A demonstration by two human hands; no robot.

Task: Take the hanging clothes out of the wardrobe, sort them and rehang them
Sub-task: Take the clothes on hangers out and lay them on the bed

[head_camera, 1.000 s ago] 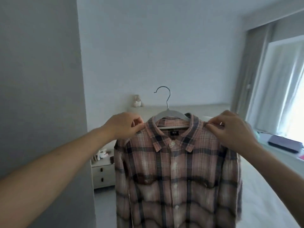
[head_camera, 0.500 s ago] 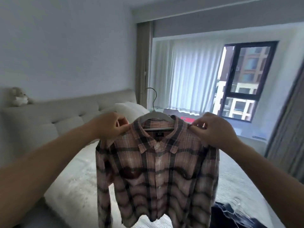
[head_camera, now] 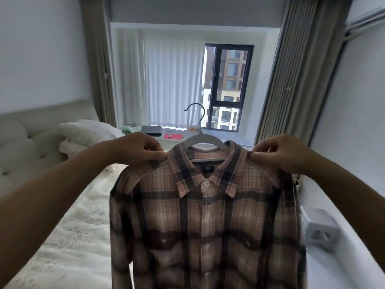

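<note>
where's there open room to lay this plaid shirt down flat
The widest bare patch is the bed cover at lower left, bordered by the left forearm, the tufted headboard and the plaid shirt. Near the headboard it is crowded by the pillows. The window desk carries small items. The white ledge on the right is narrow and holds a socket block.

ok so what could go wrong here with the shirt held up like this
1. Both the left hand and the right hand pinch only the plaid shirt at its shoulders, not the white hanger; the hanger could tilt or slip out of the collar.
2. The hanger's hook hangs on nothing, so if either pinch loosens that shoulder may slide off and the shirt could drop toward the bed.
</note>
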